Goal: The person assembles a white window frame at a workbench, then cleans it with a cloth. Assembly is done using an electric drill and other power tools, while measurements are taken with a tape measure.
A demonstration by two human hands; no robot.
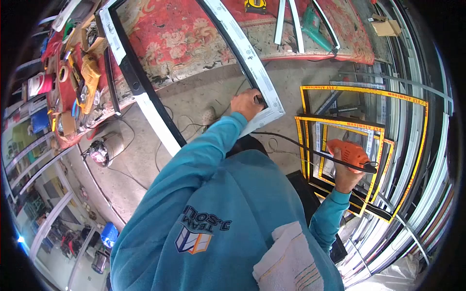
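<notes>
- Holding is done with both hands: white-taped frame (250, 53) is gripped by the left hand (247, 104), orange power tool (342, 153) by the right hand (347, 177).
- Left grip: narrow, fingers curled round the frame's inner edge beside the near right corner.
- Right grip: closed round the tool body; trigger finger position cannot be told.
- Frame location: spans from above the table (179, 29) out past its near edge, toward the person. How much weight is borne by the table cannot be told.
- Tool location: right of the frame and well apart from it, seen in front of the yellow-taped frames (359, 91); touching or not cannot be told.
- Black cord (301, 145) is seen running between the frame corner and the tool.
- Far side of the table: tape measure (255, 6), white strips (280, 22), green power tool (313, 31). Left side: yellow power tool (90, 77).
- Handling, judged: the corner is best held firmly without twisting, as a long frame could swing or slide.
- Also judged: the tool should be held clear of the yellow-taped frames, the cord left slack, and the left fingers set away from any working end. Printed tape should not be scuffed.
</notes>
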